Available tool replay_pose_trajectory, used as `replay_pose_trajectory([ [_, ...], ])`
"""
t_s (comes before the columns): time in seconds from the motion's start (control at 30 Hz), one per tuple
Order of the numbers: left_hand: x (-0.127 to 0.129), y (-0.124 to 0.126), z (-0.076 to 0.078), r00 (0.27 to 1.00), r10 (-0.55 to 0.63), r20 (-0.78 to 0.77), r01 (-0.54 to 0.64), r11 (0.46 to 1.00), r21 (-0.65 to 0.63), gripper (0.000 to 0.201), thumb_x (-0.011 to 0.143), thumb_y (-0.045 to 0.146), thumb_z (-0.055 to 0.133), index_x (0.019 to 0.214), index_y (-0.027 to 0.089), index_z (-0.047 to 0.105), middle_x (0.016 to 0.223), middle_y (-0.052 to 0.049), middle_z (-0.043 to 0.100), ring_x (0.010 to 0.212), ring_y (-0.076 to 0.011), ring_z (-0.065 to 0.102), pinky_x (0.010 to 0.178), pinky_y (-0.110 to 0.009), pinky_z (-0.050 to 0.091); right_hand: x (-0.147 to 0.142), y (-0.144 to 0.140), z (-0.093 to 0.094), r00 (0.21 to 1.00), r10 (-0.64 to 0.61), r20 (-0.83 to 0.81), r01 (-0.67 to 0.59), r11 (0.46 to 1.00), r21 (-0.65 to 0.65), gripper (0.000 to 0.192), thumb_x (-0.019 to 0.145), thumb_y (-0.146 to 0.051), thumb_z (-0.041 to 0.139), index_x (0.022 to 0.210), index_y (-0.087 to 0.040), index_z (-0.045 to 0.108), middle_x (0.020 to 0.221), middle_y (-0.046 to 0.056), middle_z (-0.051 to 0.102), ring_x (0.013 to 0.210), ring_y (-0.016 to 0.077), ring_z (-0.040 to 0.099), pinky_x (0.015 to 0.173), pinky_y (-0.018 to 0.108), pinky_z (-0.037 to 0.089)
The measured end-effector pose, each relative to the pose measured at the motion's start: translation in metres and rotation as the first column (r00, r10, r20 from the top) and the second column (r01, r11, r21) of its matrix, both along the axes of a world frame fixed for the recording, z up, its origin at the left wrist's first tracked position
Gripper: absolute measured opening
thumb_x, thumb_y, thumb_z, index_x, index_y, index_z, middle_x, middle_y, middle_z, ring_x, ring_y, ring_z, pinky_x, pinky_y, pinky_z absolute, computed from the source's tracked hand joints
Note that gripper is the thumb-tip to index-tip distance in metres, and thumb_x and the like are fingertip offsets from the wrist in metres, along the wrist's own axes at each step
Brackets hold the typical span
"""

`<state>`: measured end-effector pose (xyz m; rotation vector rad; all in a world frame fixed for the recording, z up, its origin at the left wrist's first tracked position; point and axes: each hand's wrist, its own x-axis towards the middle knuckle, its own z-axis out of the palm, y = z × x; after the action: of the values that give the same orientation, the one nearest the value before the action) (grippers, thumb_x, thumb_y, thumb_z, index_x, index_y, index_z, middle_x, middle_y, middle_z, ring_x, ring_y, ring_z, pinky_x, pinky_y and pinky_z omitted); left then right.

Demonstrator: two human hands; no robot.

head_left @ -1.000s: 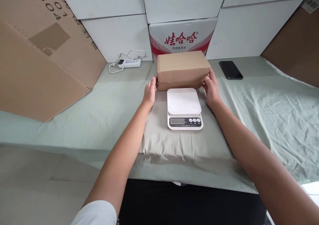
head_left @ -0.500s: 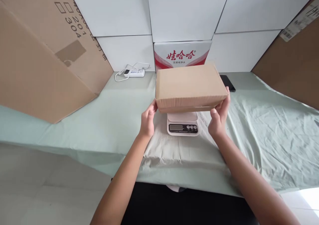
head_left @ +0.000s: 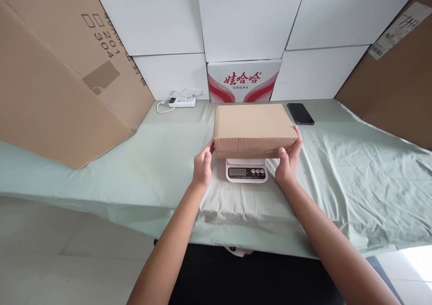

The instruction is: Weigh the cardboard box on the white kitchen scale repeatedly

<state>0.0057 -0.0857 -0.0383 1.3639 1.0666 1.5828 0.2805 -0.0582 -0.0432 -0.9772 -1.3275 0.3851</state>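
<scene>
A plain brown cardboard box (head_left: 254,129) lies flat on top of a small white digital scale (head_left: 246,172), covering its platform so that only the display strip and buttons show. My left hand (head_left: 203,166) grips the box's near left corner. My right hand (head_left: 288,161) grips its near right corner, thumb on the front face. The scale stands on a table draped in pale green cloth (head_left: 135,161).
A red and white printed carton (head_left: 243,82) stands against the white wall behind the box. A black phone (head_left: 300,113) lies to the right, a white power strip (head_left: 182,101) with its cable to the left. Large cardboard sheets (head_left: 57,79) lean at both sides.
My hands lifted the box from the table behind the scale, carried it toward me and lowered it onto the scale. The camera tilted up a little.
</scene>
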Motion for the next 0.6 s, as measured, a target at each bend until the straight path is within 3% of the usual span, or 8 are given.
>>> replay_pose_trajectory([
  [0.6, -0.0012, 0.0030, -0.0036, 1.000, 0.001, -0.018, 0.000, 1.000, 0.031, 0.087, 0.104, 0.085, 0.049, 0.155, 0.019, 0.073, 0.165, -0.017, 0.071, 0.159, -0.0389, 0.064, 0.132, -0.051, 0.054, -0.0017, 0.0023, 0.0055, 0.998, -0.055, -0.004, 0.055, 0.998, 0.031, 0.079, 0.095, -0.071, 0.061, 0.162, -0.031, 0.048, 0.164, 0.015, 0.053, 0.158, 0.0433, 0.050, 0.136, 0.075, 0.035],
])
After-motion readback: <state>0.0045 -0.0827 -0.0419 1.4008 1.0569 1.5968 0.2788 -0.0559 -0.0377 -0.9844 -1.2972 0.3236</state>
